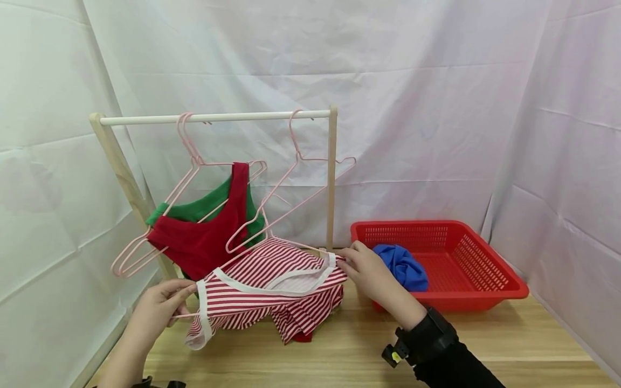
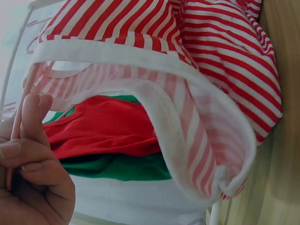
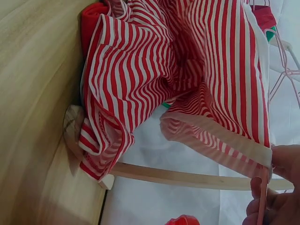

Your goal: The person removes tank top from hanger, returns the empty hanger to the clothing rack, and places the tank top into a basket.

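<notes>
A red-and-white striped sleeveless top with white trim hangs on a pink clothes hanger, low in front of the rack. My left hand grips the hanger's left end, which pokes out past the top's left armhole; the left wrist view shows the thumb and fingers around the pink rod. At the other shoulder my right hand holds the hanger's right end beside the white strap edge. The right wrist view shows that hand at the rod. The top's lower part droops in folds near the table.
A wooden rack with a white rail stands behind. On it hang a red top, a green top and an unfilled pink hanger. At right, a red basket holds a blue cloth.
</notes>
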Tool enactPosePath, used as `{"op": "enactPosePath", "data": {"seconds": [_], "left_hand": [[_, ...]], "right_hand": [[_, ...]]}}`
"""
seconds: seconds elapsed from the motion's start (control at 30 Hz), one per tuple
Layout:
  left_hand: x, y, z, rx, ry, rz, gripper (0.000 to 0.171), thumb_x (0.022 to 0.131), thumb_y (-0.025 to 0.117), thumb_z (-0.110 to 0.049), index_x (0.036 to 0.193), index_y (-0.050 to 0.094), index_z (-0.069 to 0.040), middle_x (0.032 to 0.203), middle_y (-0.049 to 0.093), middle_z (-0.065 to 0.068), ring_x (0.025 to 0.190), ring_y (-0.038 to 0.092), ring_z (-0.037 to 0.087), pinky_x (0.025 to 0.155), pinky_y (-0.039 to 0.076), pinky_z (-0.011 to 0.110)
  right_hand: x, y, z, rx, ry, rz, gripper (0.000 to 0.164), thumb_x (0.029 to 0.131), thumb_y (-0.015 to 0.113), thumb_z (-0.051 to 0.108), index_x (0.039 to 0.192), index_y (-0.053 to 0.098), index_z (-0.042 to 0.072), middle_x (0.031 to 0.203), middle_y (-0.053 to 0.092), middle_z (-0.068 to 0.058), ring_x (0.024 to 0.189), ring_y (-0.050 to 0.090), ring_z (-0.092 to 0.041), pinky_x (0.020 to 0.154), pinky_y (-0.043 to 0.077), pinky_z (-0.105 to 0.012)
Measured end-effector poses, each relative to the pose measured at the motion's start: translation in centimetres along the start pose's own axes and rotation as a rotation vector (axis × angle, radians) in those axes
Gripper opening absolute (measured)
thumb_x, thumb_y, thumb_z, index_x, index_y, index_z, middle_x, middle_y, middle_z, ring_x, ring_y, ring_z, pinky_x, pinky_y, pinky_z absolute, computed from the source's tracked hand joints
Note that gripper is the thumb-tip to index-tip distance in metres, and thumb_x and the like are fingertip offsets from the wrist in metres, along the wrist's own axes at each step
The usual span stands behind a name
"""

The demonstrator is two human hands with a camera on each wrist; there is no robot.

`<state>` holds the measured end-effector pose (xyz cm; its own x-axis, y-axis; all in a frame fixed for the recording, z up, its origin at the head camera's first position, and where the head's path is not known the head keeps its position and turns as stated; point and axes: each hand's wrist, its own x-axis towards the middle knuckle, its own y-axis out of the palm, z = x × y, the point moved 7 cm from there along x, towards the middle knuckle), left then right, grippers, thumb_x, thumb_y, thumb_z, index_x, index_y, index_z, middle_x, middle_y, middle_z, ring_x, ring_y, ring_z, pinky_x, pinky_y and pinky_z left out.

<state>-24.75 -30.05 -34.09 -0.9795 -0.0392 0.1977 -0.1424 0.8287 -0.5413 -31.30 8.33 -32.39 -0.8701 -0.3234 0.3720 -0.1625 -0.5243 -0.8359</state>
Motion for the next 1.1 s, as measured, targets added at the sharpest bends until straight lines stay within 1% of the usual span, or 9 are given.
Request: {"op": "enactPosePath", "data": {"seconds": [0.07, 0.2, 0.33, 0.53, 0.7, 0.8, 0.93, 1.03, 1.1], "left_hand": [[0.1, 0.5, 0.0, -0.031, -0.013, 0.025, 0.027, 0.09, 0.054, -0.024, 0.099, 0.061, 0.001, 0.052, 0.051, 0.007, 0.039, 0.038, 0.008, 0.034, 0.032, 0.023], [0.3, 1.4, 0.1, -0.059, -0.025, 0.06, 0.025, 0.089, 0.055, -0.021, 0.098, 0.062, 0.001, 0.052, 0.052, 0.007, 0.039, 0.039, 0.009, 0.034, 0.032, 0.023], [0.4, 2.0, 0.2, -0.049, -0.025, 0.091, 0.024, 0.089, 0.055, -0.021, 0.096, 0.062, 0.0, 0.053, 0.052, 0.007, 0.039, 0.038, 0.008, 0.034, 0.031, 0.022], [0.6, 3.0, 0.0, -0.041, 0.021, 0.165, 0.022, 0.09, 0.054, -0.024, 0.094, 0.063, -0.004, 0.056, 0.049, 0.007, 0.039, 0.035, 0.007, 0.034, 0.031, 0.021], [0.6, 3.6, -0.5, -0.022, 0.037, 0.203, 0.019, 0.089, 0.055, -0.027, 0.09, 0.062, -0.009, 0.059, 0.05, 0.008, 0.04, 0.036, 0.008, 0.036, 0.033, 0.022], [0.5, 3.9, -0.8, -0.014, 0.05, 0.22, 0.019, 0.089, 0.056, -0.028, 0.089, 0.062, -0.009, 0.06, 0.05, 0.009, 0.041, 0.037, 0.008, 0.036, 0.034, 0.024], [0.3, 4.4, -1.2, -0.036, 0.075, 0.275, 0.02, 0.09, 0.054, -0.025, 0.091, 0.06, -0.006, 0.062, 0.05, 0.008, 0.042, 0.036, 0.007, 0.038, 0.035, 0.024], [0.1, 4.6, -1.6, -0.034, 0.102, 0.306, 0.021, 0.09, 0.053, -0.025, 0.094, 0.06, -0.005, 0.064, 0.051, 0.008, 0.044, 0.038, 0.007, 0.039, 0.037, 0.024], [0.0, 4.7, -1.8, -0.024, 0.116, 0.31, 0.021, 0.091, 0.052, -0.027, 0.094, 0.06, -0.008, 0.066, 0.053, 0.008, 0.046, 0.041, 0.01, 0.041, 0.039, 0.025]], "right_hand": [[-0.1, 0.0, -0.1, -0.014, 0.003, 0.005, 0.017, 0.085, 0.062, 0.024, 0.099, 0.066, 0.015, 0.078, 0.044, 0.007, 0.066, 0.044, -0.009, 0.054, 0.041, -0.022], [-0.4, 0.3, -0.6, -0.033, 0.023, 0.031, 0.015, 0.085, 0.062, 0.023, 0.097, 0.067, 0.016, 0.077, 0.046, 0.006, 0.065, 0.043, -0.01, 0.055, 0.04, -0.023], [-0.8, 0.5, -1.2, -0.029, 0.063, 0.058, 0.016, 0.084, 0.063, 0.024, 0.097, 0.068, 0.017, 0.078, 0.048, 0.007, 0.067, 0.045, -0.01, 0.058, 0.041, -0.023], [-1.6, 0.4, -1.4, -0.037, 0.07, 0.094, 0.011, 0.083, 0.065, 0.023, 0.091, 0.066, 0.017, 0.076, 0.051, 0.01, 0.068, 0.046, -0.009, 0.061, 0.041, -0.024], [-2.3, 0.0, -1.6, -0.042, 0.114, 0.132, 0.006, 0.082, 0.066, 0.024, 0.084, 0.064, 0.019, 0.071, 0.051, 0.01, 0.065, 0.046, -0.01, 0.059, 0.041, -0.025], [-2.8, -0.2, -1.8, -0.029, 0.135, 0.157, 0.005, 0.082, 0.065, 0.023, 0.082, 0.063, 0.019, 0.067, 0.05, 0.009, 0.061, 0.046, -0.01, 0.056, 0.039, -0.026], [-3.6, -0.2, -1.9, -0.021, 0.15, 0.193, 0.006, 0.082, 0.065, 0.023, 0.082, 0.062, 0.018, 0.064, 0.049, 0.009, 0.058, 0.045, -0.01, 0.054, 0.039, -0.026], [-4.1, -0.3, -2.0, -0.029, 0.147, 0.202, 0.006, 0.081, 0.066, 0.022, 0.082, 0.063, 0.017, 0.065, 0.05, 0.009, 0.058, 0.045, -0.009, 0.054, 0.039, -0.026], [-4.3, -0.4, -2.0, -0.038, 0.141, 0.195, 0.006, 0.081, 0.067, 0.021, 0.081, 0.063, 0.017, 0.066, 0.05, 0.009, 0.059, 0.045, -0.009, 0.055, 0.039, -0.026]]}}
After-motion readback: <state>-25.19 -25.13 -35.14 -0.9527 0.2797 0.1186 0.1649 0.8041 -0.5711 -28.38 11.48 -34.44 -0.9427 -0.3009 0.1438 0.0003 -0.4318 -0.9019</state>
